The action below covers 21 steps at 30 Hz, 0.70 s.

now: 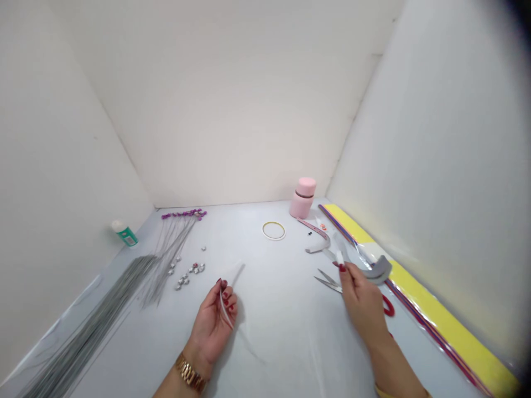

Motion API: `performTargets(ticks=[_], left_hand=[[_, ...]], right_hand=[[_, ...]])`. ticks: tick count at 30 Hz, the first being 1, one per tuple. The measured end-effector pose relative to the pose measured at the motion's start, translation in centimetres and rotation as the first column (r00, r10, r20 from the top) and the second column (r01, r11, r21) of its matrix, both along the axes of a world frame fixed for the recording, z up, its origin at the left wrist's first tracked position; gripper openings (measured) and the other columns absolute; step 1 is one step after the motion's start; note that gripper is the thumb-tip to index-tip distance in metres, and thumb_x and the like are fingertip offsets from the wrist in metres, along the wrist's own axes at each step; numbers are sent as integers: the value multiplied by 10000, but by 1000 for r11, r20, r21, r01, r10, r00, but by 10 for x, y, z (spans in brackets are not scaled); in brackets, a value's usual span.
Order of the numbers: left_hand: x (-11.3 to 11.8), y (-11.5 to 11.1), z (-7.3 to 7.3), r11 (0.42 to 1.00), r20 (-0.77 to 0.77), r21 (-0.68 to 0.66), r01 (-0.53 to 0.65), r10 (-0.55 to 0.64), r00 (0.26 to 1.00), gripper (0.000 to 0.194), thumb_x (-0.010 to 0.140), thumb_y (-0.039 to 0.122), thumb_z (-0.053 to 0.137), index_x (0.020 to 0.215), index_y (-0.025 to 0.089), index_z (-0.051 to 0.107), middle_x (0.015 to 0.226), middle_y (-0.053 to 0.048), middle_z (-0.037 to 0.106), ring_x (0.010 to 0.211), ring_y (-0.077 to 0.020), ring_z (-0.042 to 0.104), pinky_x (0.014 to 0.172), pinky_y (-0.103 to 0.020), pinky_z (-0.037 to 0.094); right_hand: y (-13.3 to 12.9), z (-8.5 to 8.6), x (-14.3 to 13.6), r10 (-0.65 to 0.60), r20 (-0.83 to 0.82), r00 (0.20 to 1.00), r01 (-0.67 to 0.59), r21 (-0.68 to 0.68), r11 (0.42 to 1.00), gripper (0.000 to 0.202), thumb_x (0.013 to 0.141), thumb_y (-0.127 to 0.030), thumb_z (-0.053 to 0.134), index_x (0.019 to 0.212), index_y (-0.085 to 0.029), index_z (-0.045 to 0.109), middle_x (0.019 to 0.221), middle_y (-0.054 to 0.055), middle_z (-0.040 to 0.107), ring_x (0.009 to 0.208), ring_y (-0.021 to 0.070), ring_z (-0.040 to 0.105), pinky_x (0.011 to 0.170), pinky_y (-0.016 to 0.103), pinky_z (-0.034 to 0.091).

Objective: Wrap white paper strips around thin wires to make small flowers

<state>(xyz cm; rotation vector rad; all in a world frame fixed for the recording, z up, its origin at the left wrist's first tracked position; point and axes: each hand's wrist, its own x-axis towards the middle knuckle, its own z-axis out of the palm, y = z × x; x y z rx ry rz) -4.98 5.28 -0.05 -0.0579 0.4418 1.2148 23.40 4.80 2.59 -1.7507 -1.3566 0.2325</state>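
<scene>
My left hand [218, 323] is closed in a pinch on a thin pale strip [226, 310], which curves down across the palm. Well to the right, my right hand [363, 293] has its thumb and fingers together on a small white tube-like piece [339, 256]; its exact kind is unclear. Under and beside that hand lie scissors [329, 282], partly covered, with the blades apart and a red handle showing. A curled grey strip [378, 271] lies just past the right fingers. Farther back is a bent pinkish measuring tape [315, 228].
Grey wires [103, 315] lie bundled at left, near purple-tipped stems [185, 214] and several small silver pieces [194, 269]. A green-and-white bottle [125, 233] leans by the left wall. At the back are a ring [274, 231] and a pink flask [302, 198]. Yellow-topped sheets [427, 298] line the right.
</scene>
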Motion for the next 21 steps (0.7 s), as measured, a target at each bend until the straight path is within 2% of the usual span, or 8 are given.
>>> performTargets(ticks=[1, 2, 5, 9, 15, 19, 21], left_hand=[[1, 0, 0, 1000, -8, 0, 4, -4, 1000, 236, 887, 176, 345, 740, 135, 525, 547, 31, 462, 432, -64, 445, 402, -160, 391], [2, 0, -1, 1000, -16, 1, 7, -7, 1000, 233, 885, 173, 350, 739, 134, 527, 554, 28, 466, 440, -65, 453, 403, -159, 394], [2, 0, 0, 1000, -41, 4, 16, -16, 999, 233, 882, 164, 354, 739, 133, 535, 567, 25, 472, 454, -65, 469, 406, -154, 403], [5, -3, 2, 999, -80, 2, 46, -46, 996, 229, 878, 152, 365, 743, 132, 549, 584, 13, 501, 464, -71, 498, 424, -169, 439], [13, -7, 4, 997, -133, -21, 81, -83, 988, 190, 865, 128, 402, 787, 110, 574, 623, -18, 559, 487, -78, 550, 465, -183, 491], [13, -7, 4, 998, -154, -17, 62, -64, 986, 207, 871, 114, 381, 809, 104, 579, 632, -27, 576, 511, -82, 576, 499, -186, 513], [13, -7, 4, 999, -162, -12, 52, -53, 985, 210, 873, 102, 373, 828, 97, 578, 657, -36, 589, 543, -84, 595, 543, -191, 526]], right_hand=[[1, -3, 4, -20, 244, 970, 27, -27, 999, 232, 834, -340, 409, 885, -189, 578, 647, 36, 560, 555, 167, 478, 486, 253, 309], [2, -6, 6, 6, 415, 910, 21, -61, 998, 231, 838, -301, 393, 895, -191, 587, 696, 53, 580, 607, 184, 502, 501, 258, 317], [8, -15, 11, 88, 533, 841, -34, -109, 993, 214, 813, -241, 418, 849, -205, 626, 669, 57, 563, 676, 210, 505, 527, 265, 325], [16, -24, 12, 123, 545, 829, -82, -99, 992, 230, 786, -186, 432, 868, -194, 647, 675, 69, 555, 684, 220, 485, 623, 313, 358], [21, -31, 17, 30, 452, 891, -50, 31, 998, 303, 778, -209, 430, 1036, -137, 570, 998, 154, 524, 921, 291, 441, 808, 441, 336], [15, -26, 9, 37, 316, 948, -65, 78, 995, 286, 799, -254, 403, 1003, -138, 565, 975, 144, 532, 955, 287, 448, 844, 458, 335], [10, -19, -7, 98, 234, 967, -114, 57, 992, 294, 822, -284, 378, 991, -132, 564, 968, 145, 553, 947, 281, 474, 827, 451, 359]])
